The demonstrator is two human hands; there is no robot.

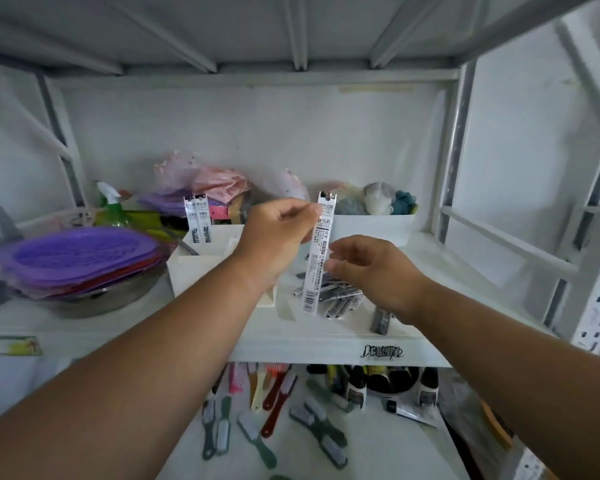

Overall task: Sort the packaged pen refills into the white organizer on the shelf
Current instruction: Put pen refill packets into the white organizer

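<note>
Refill packet (317, 252) stands nearly upright in the air above the shelf (326, 336), pinched near its top by the fingers (300, 211) of your left hand (274, 237). Your right hand (368, 268) hovers at its lower half, fingers loosely curled, grasping nothing. Behind your left wrist sits the white organizer (201, 268) with two packets (198, 220) already standing in it. More loose refills (336, 297) lie heaped on the shelf beneath your right hand.

The scene is evenly and softly lit, without glare. Straight lines are bent at the edges by the wide lens, and slight blur is seen throughout.
</note>
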